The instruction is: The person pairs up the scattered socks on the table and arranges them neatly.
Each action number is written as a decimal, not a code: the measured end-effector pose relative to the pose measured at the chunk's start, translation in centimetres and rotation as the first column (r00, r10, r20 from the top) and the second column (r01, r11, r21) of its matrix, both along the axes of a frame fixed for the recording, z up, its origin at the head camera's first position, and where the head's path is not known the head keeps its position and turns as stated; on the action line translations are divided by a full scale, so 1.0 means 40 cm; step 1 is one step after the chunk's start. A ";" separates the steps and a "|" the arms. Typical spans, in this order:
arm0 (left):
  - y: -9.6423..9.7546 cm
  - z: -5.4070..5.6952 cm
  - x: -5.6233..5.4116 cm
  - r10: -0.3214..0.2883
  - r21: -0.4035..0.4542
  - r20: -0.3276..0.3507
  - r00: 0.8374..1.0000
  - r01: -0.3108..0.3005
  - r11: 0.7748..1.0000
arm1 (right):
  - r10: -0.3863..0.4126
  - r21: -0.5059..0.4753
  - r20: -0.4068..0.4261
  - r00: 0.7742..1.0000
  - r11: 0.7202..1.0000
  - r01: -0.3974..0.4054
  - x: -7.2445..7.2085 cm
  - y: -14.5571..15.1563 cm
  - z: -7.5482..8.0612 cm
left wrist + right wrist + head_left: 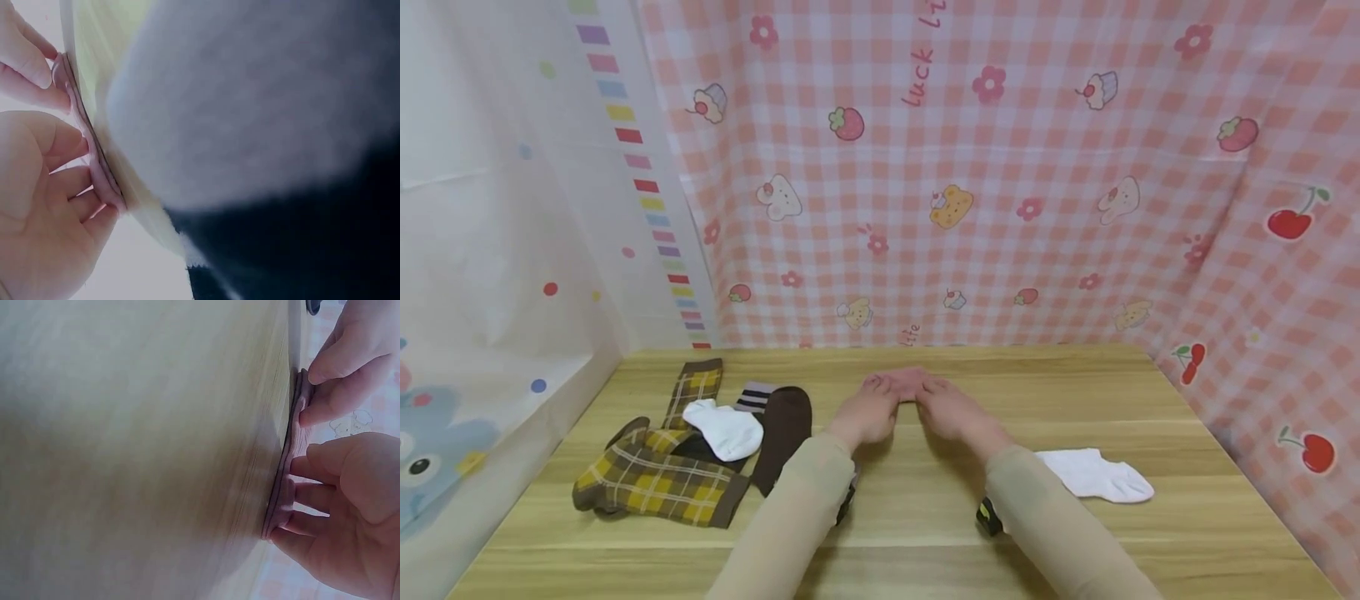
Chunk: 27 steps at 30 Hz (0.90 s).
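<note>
A pink sock (908, 383) lies flat on the wooden table, near its back edge. My left hand (865, 412) rests on the sock's left side, and my right hand (951, 408) on its right side. In the left wrist view, the fingertips of the left hand (50, 194) press along the layered edge of the sock (95, 156). The right wrist view has the right hand (356, 512) with its fingers spread, their tips touching the sock (284, 494). Neither hand visibly curls round the fabric.
On the left lie yellow-brown plaid socks (662, 483), a white sock (726, 429), a dark brown sock (785, 433) and a grey striped cuff (756, 397), partly overlapping. Another white sock (1093, 477) is beside my right forearm. A checked pink curtain (880, 175) hangs behind the table (917, 517).
</note>
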<state>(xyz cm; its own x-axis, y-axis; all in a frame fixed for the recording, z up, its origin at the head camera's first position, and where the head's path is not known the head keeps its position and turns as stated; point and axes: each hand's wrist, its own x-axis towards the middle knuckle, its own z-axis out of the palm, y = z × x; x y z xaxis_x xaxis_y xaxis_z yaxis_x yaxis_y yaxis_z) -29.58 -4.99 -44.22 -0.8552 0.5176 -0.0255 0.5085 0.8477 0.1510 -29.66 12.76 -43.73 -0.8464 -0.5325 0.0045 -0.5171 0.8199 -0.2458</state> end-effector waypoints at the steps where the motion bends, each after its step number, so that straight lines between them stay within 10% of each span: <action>1: 0.000 0.001 -0.003 0.002 -0.001 0.004 1.000 -0.002 1.000 | 0.002 -0.002 -0.004 1.000 1.000 -0.002 -0.004 0.000 -0.001; 27: -0.006 0.008 -0.041 0.030 0.002 0.060 0.998 -0.030 1.000 | -0.030 0.014 0.042 0.999 0.999 0.030 -0.038 -0.003 -0.009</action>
<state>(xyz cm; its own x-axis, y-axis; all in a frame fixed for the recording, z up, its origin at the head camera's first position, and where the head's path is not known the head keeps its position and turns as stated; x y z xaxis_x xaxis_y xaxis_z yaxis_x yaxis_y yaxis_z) -31.20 -5.22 -43.90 -0.8673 0.4919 -0.0759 0.4728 0.8620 0.1829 -31.17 12.65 -44.07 -0.8613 -0.5066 -0.0389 -0.4814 0.8382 -0.2561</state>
